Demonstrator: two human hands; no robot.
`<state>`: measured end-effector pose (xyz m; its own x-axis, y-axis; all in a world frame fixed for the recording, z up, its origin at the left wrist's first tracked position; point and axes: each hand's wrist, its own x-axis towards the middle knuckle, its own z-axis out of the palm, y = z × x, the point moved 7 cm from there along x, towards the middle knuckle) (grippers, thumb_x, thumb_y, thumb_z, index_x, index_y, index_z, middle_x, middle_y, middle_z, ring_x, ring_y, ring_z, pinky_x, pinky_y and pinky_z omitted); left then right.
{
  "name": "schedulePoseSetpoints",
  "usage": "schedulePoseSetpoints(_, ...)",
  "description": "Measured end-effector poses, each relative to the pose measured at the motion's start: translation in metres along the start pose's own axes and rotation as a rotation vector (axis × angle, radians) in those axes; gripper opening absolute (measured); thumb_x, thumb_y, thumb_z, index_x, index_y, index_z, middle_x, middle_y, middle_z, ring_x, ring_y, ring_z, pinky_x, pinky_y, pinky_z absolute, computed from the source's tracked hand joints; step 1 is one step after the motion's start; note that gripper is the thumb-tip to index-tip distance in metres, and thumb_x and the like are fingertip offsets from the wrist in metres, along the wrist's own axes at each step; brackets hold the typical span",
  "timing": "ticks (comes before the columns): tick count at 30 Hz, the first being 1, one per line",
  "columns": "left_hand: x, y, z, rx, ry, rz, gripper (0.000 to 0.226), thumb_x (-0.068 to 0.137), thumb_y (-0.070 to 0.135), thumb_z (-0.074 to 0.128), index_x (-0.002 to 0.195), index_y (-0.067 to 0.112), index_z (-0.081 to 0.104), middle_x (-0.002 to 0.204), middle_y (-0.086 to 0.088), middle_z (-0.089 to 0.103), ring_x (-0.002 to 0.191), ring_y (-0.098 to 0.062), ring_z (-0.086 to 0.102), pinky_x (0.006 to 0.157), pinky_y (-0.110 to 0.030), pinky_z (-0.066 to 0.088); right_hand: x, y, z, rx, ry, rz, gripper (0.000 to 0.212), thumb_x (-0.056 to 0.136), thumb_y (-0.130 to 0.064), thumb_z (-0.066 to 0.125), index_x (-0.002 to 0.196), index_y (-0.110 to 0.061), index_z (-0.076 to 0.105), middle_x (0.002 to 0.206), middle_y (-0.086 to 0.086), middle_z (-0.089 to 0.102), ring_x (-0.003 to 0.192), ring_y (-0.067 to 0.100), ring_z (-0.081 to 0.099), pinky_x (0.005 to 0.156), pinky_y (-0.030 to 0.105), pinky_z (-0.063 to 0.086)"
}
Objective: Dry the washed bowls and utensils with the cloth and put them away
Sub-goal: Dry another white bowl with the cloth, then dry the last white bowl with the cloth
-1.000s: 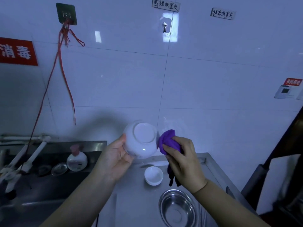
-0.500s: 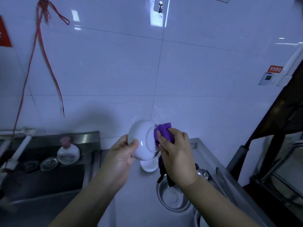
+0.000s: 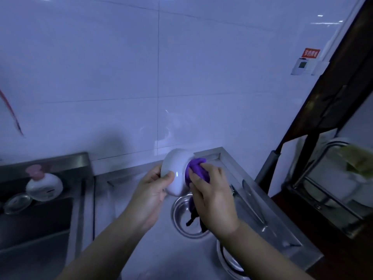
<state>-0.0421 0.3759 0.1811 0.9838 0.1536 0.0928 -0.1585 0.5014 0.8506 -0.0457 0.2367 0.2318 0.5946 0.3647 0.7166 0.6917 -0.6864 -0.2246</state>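
A white ceramic bowl (image 3: 176, 174) is held on its side above the steel bench (image 3: 129, 259), the left hand (image 3: 150, 196) with its fingers curled round the rim. A bunched purple cloth (image 3: 196, 170) is pressed into it by the clenched fingers of the right hand (image 3: 214, 197). Drying is judged under way; a round steel bowl (image 3: 187, 225) below and the utensils (image 3: 252, 201) at the right remain on the bench, nothing visibly put away.

since a second ago the white bowl (image 3: 175, 174) has been turned from base-up to lying on its side in the left hand (image 3: 150, 196), and the right hand (image 3: 212, 197) has brought the purple cloth (image 3: 196, 170) from beside it onto its base. both hands have dropped lower over the steel bowl (image 3: 181, 221).
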Motion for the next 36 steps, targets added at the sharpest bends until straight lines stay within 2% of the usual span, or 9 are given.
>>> schedulePoseSetpoints(6, 0.018, -0.072, 0.038, 0.431, -0.019, -0.128, 0.015, 0.068, 0.02, 0.07, 0.082, 0.015, 0.067, 0.07, 0.007, 0.067, 0.065, -0.006, 0.06, 0.057, -0.016, 0.046, -0.034, 0.14, -0.03, -0.098, -0.084, 0.267, 0.023, 0.08, 0.001, 0.071, 0.102, -0.004, 0.073, 0.109, 0.022, 0.062, 0.088, 0.041, 0.056, 0.078, 0.043, 0.051)
schedulePoseSetpoints(9, 0.022, -0.124, 0.06, 0.842, -0.126, -0.179, 0.016, 0.071, 0.025, 0.064, 0.076, 0.01, 0.063, 0.066, 0.004, 0.055, 0.06, -0.008, 0.047, 0.058, -0.024, 0.037, -0.062, 0.207, -0.051, -0.125, -0.114, 0.383, 0.025, 0.081, -0.001, 0.071, 0.106, -0.004, 0.072, 0.112, 0.021, 0.061, 0.094, 0.041, 0.055, 0.084, 0.041, 0.048)
schedulePoseSetpoints(12, 0.021, -0.176, 0.087, 1.171, -0.284, -0.171, 0.025, 0.073, 0.024, 0.059, 0.059, 0.013, 0.042, 0.061, 0.001, 0.039, 0.058, -0.012, 0.036, 0.057, -0.03, 0.026, -0.087, 0.254, -0.06, -0.111, -0.154, 0.486, 0.027, 0.083, -0.002, 0.07, 0.11, -0.006, 0.071, 0.114, 0.019, 0.06, 0.096, 0.038, 0.053, 0.086, 0.037, 0.044)
schedulePoseSetpoints(13, 0.018, -0.194, 0.096, 1.285, -0.355, -0.166, 0.026, 0.076, 0.025, 0.059, 0.059, 0.018, 0.041, 0.064, 0.002, 0.042, 0.061, -0.013, 0.039, 0.058, -0.03, 0.027, -0.095, 0.266, -0.06, -0.097, -0.171, 0.513, 0.027, 0.084, -0.003, 0.069, 0.111, -0.006, 0.071, 0.114, 0.019, 0.06, 0.097, 0.037, 0.052, 0.087, 0.037, 0.044)
schedulePoseSetpoints(15, 0.011, -0.225, 0.111, 1.519, -0.523, -0.115, 0.009, 0.082, 0.028, 0.057, 0.076, 0.022, 0.059, 0.085, 0.002, 0.059, 0.083, -0.018, 0.054, 0.068, -0.028, 0.039, -0.108, 0.287, -0.058, -0.077, -0.201, 0.548, 0.027, 0.083, -0.004, 0.069, 0.11, -0.007, 0.071, 0.114, 0.018, 0.06, 0.097, 0.036, 0.052, 0.088, 0.036, 0.043)
schedulePoseSetpoints(17, -0.001, -0.245, 0.13, 1.649, -0.701, 0.044, 0.013, 0.081, 0.028, 0.06, 0.088, 0.019, 0.067, 0.094, 0.001, 0.065, 0.092, -0.021, 0.06, 0.074, -0.026, 0.047, -0.119, 0.304, -0.055, -0.058, -0.225, 0.577, 0.026, 0.083, -0.003, 0.07, 0.109, -0.007, 0.072, 0.114, 0.017, 0.06, 0.098, 0.035, 0.052, 0.089, 0.035, 0.041)
schedulePoseSetpoints(21, -0.024, -0.277, 0.152, 1.775, -0.992, 0.307, 0.017, 0.055, 0.032, 0.079, 0.059, 0.026, 0.064, 0.059, 0.011, 0.058, 0.055, -0.009, 0.058, 0.051, -0.016, 0.045, -0.136, 0.327, -0.044, -0.002, -0.281, 0.609, 0.026, 0.083, -0.004, 0.07, 0.109, -0.008, 0.072, 0.114, 0.015, 0.059, 0.1, 0.033, 0.052, 0.089, 0.032, 0.04)
schedulePoseSetpoints(26, -0.038, -0.296, 0.145, 1.746, -1.061, 0.381, 0.008, 0.072, 0.026, 0.054, 0.066, 0.027, 0.058, 0.066, 0.01, 0.056, 0.062, -0.013, 0.055, 0.061, -0.022, 0.045, -0.148, 0.341, -0.029, 0.048, -0.326, 0.614, 0.027, 0.082, -0.002, 0.07, 0.109, -0.007, 0.072, 0.112, 0.014, 0.059, 0.105, 0.032, 0.052, 0.091, 0.027, 0.037)
schedulePoseSetpoints(36, -0.046, -0.312, 0.137, 1.751, -1.006, 0.313, 0.005, 0.072, 0.023, 0.055, 0.07, 0.025, 0.06, 0.07, 0.008, 0.058, 0.063, -0.014, 0.055, 0.065, -0.023, 0.047, -0.152, 0.351, -0.007, 0.106, -0.411, 0.583, 0.028, 0.083, -0.007, 0.071, 0.11, -0.01, 0.071, 0.114, 0.012, 0.059, 0.108, 0.03, 0.051, 0.093, 0.031, 0.039)
